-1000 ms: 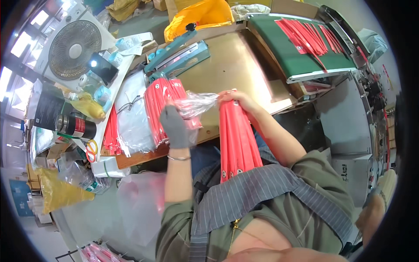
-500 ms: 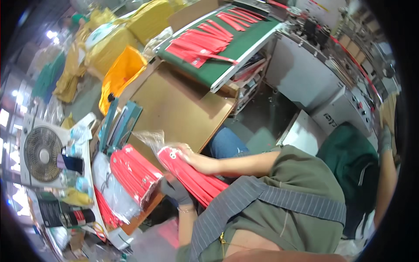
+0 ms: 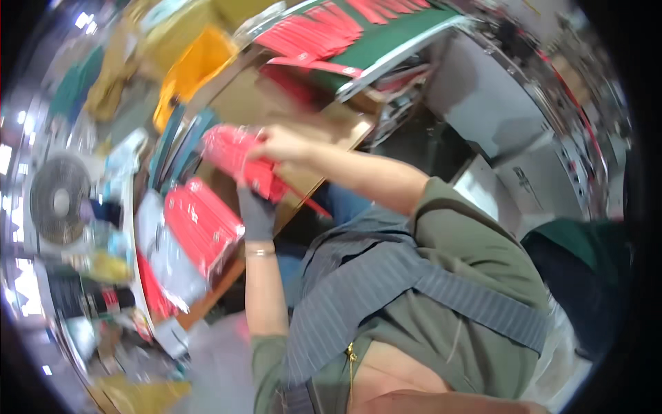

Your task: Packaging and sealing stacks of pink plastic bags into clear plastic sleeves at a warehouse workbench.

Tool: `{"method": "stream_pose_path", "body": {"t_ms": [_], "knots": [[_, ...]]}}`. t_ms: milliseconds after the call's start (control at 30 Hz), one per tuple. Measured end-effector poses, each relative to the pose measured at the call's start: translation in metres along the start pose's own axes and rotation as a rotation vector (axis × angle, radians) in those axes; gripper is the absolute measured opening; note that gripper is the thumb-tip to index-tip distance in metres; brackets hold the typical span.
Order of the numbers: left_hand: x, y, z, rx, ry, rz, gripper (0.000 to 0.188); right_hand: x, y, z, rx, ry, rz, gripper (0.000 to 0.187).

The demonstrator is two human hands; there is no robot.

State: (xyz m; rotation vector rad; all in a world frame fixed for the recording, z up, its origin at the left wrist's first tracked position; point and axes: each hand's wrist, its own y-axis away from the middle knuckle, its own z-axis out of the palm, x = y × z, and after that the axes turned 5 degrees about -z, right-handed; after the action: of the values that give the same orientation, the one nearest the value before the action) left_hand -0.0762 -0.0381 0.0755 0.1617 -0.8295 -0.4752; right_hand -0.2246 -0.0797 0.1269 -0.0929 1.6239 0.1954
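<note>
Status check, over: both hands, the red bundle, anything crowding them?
Right hand gripping red bundle; gloved left hand against its lower side, fingers hidden. Bundle details blurred. Second red bundle lies close, left of the glove.

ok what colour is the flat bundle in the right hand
Red flat bundle, seen in the head view.

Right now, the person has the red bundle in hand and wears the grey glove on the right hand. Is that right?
Not quite: the head view shows the grey glove on the left hand, not the right hand. The person does have the red bundle in hand.
</note>
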Motion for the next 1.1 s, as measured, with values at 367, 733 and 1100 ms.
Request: {"method": "stream_pose_path", "body": {"t_ms": [367, 733, 1100], "knots": [[-0.064, 0.156, -0.088, 0.195, -1.004, -0.052, 0.034, 0.065, 0.167, 0.024, -0.545, -0.581, 0.312, 0.071], [0.077, 0.091, 0.01, 0.179, -1.267, 0.498, 0.021, 0.024, 0.064, 0.048, -0.111, 0.663, -0.655, 0.028], [0.198, 0.055, 0.028, 0.399, -0.993, 0.365, 0.019, -0.126, -0.023, 0.004, 0.029, 0.539, -0.519, 0.019]]}}
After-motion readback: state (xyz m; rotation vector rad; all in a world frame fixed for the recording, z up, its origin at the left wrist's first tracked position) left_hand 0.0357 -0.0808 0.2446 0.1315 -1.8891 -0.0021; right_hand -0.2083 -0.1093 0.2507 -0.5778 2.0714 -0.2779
